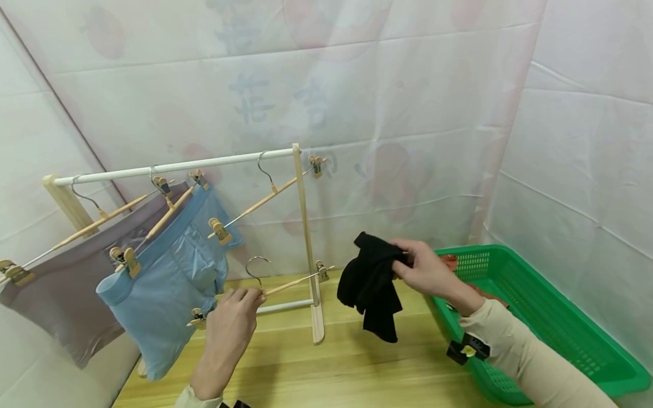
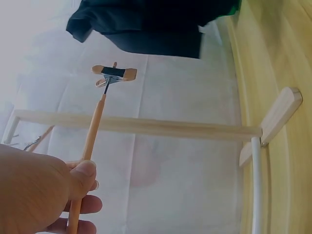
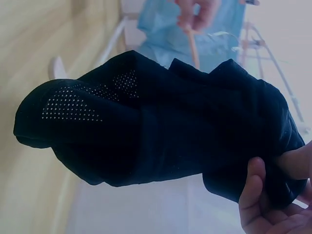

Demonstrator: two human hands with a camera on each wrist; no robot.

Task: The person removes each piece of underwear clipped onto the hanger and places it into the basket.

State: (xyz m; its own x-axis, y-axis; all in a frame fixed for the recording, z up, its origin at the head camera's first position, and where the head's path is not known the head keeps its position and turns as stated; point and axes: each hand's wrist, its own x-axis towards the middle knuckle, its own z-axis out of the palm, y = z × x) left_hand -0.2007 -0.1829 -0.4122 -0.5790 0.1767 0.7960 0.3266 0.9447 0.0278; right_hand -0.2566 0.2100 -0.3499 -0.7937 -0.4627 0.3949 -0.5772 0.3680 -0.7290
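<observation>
My left hand (image 1: pixel 232 317) grips the wooden bar of a clip hanger (image 1: pixel 293 283), in front of the rack and off its rail. In the left wrist view, thumb and fingers wrap the bar, and one clip (image 2: pixel 114 73) shows at its far end. My right hand (image 1: pixel 428 272) pinches a bunched black cloth garment (image 1: pixel 374 277) by its upper edge. The garment hangs over the table, right of the hanger. Rows of small dots mark part of its fabric (image 3: pixel 73 105) in the right wrist view.
A small rack (image 1: pixel 224 160) with a white rail stands at left. Light blue briefs (image 1: pixel 173 272) and a mauve garment (image 1: pixel 66 300) hang on it from clip hangers, beside a bare hanger (image 1: pixel 270 195). A green basket (image 1: pixel 571 317) at right holds some reddish cloth (image 1: pixel 490 294).
</observation>
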